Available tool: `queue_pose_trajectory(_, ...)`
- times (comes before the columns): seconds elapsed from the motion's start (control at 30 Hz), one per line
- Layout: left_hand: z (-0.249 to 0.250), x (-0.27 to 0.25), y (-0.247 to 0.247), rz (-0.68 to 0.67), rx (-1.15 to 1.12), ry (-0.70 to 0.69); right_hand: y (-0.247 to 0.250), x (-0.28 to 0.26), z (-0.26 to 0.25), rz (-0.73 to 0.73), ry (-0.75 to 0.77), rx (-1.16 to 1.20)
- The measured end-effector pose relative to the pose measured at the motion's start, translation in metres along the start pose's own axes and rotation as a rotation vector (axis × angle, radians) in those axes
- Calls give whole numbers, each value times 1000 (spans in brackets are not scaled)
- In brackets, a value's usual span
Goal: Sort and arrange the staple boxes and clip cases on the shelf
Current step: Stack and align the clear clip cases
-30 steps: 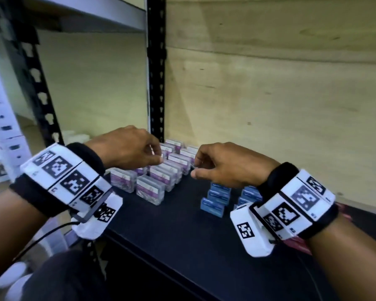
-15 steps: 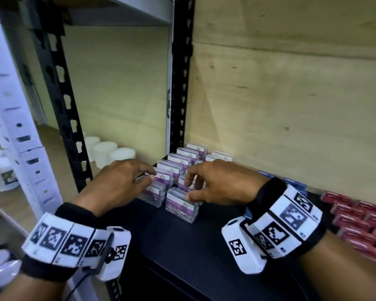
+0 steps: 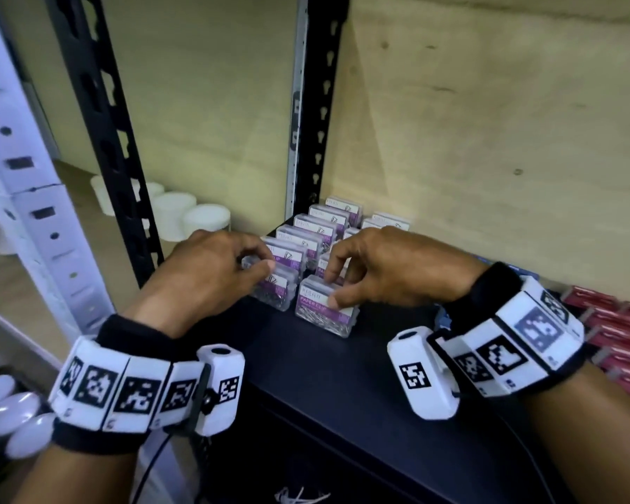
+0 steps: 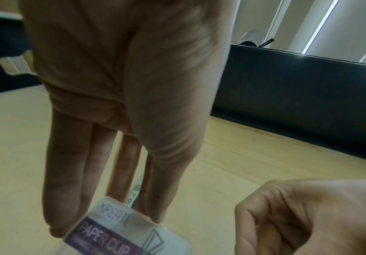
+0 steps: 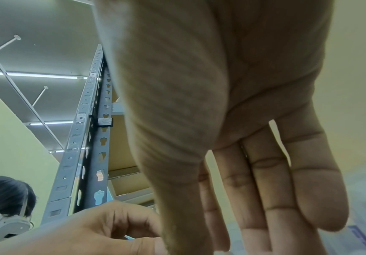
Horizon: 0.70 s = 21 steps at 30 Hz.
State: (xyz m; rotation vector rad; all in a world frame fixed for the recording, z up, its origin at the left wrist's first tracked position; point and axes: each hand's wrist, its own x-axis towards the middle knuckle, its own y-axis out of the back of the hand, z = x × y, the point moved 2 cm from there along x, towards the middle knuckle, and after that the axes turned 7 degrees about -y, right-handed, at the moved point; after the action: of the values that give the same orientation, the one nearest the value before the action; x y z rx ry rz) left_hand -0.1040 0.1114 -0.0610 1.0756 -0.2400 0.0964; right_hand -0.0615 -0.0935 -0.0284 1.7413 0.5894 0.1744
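Observation:
Clear paper clip cases with purple labels stand in two rows (image 3: pixel 315 227) on the black shelf (image 3: pixel 342 376), running back to its left rear corner. My left hand (image 3: pixel 266 260) pinches the front case of the left row (image 3: pixel 275 291); in the left wrist view that case (image 4: pixel 125 238) sits between my left hand's (image 4: pixel 123 207) fingers and thumb. My right hand (image 3: pixel 333 289) pinches the front case of the right row (image 3: pixel 324 314), thumb on its label. Red staple boxes (image 3: pixel 615 321) lie at the right. Blue boxes are mostly hidden behind my right wrist.
A black slotted upright (image 3: pixel 321 103) stands at the shelf's back left corner, with a plywood wall (image 3: pixel 488 140) behind. White round tubs (image 3: pixel 197 216) sit on the neighbouring shelf to the left. A white upright (image 3: pixel 22 212) is at far left.
Both hands have come forward and down from the back of the rows to the front clip cases and closed their fingers on them. The head view swung left and closer.

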Motion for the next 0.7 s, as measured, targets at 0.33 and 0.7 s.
queue_pose_trajectory(0.33,13,-13,-4,-57,23,-30,-4,-20,7,23,36,3)
queue_pose_trajectory(0.7,28,-35,-1,-70,58,-82,-7,-45,9,-25,86,-11)
